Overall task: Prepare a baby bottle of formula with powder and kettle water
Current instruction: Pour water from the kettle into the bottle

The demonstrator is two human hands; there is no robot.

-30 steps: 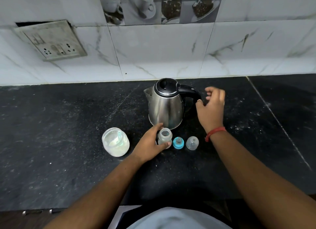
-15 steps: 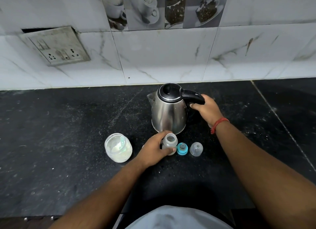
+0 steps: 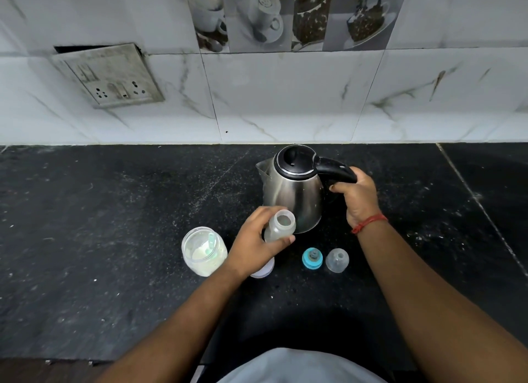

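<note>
Black stone counter (image 3: 114, 239) w/ white marble-look tiles behind, a loose socket plate (image 3: 110, 75) on the wall far left. Your left hand (image 3: 257, 239) is wrapped round the bottle (image 3: 278, 225), fingers curled on its body, open neck tilted toward the kettle (image 3: 294, 188). Your right hand (image 3: 357, 197) is clenched round the kettle's black handle; kettle looks upright, lid down, spout facing left.

Powder jar (image 3: 204, 251) sits just left of your left hand, open, scoop inside. White lid (image 3: 263, 269) lies partly under your left wrist. Blue teat ring (image 3: 312, 258) and clear cap (image 3: 337, 259) sit near side, right of the bottle, close together.

Risks, as I judge them:
- Bottle neck is narrow, kettle spout wide: pour fast & water runs over your left fingers. If it's hot, that's a scald.
- Bottle seems held off the counter, tilted; an unsteady grip means a spill.
- Splash could reach the open jar & clump the powder.
- Your right forearm passes over the ring & cap; a swing could knock them.

Writing: no brand or label readable on kettle, jar or bottle. Wall tiles show coffee-cup pics only, no legible text.
</note>
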